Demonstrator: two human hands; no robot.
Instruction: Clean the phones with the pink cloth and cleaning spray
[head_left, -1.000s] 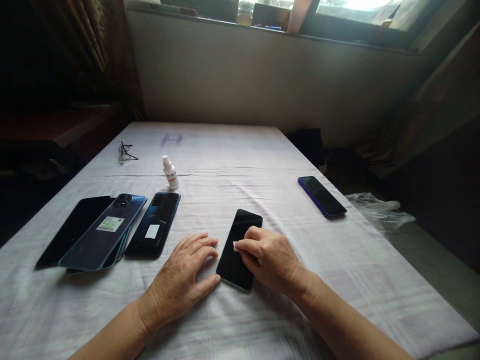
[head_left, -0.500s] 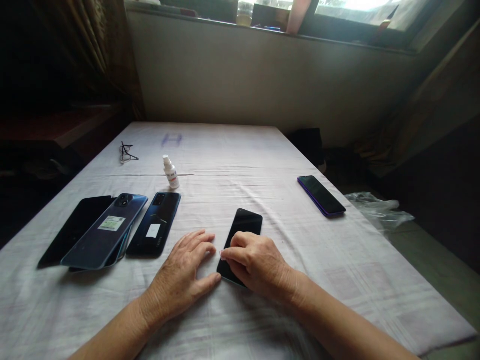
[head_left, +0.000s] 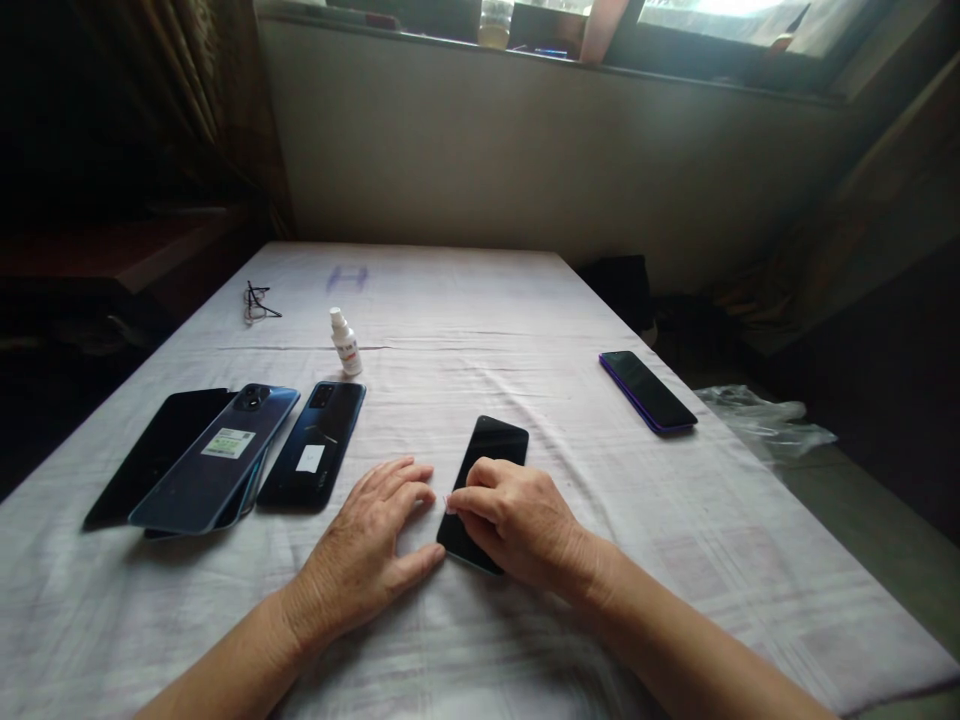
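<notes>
A black smartphone (head_left: 501, 440) lies screen up on the tablecloth in front of me, its top end tilted slightly right. My right hand (head_left: 517, 515) is over its middle and lower part, fingers curled, with a small pinkish-white scrap (head_left: 450, 505) pinched at the fingertips by the phone's left edge. The scrap's kind is too small to tell, and most of it is hidden. My left hand (head_left: 375, 535) rests on the cloth left of the phone, fingers spread and holding nothing. Its thumb tip reaches the phone's lower left corner.
On the left lie a blue smartphone (head_left: 187, 490) stacked over other dark devices (head_left: 154, 440) and another dark blue smartphone (head_left: 311, 425). Behind them stand a white bottle (head_left: 346, 345) and eyeglasses (head_left: 259, 302). A purple-edged phone (head_left: 649, 392) lies near the table's right edge. Beyond it is a clear plastic bag (head_left: 765, 420).
The whole view has shifted slightly, so everything sits a few pixels further right. Both hands keep nearly the same places by the phone, the right still pinching the scrap.
</notes>
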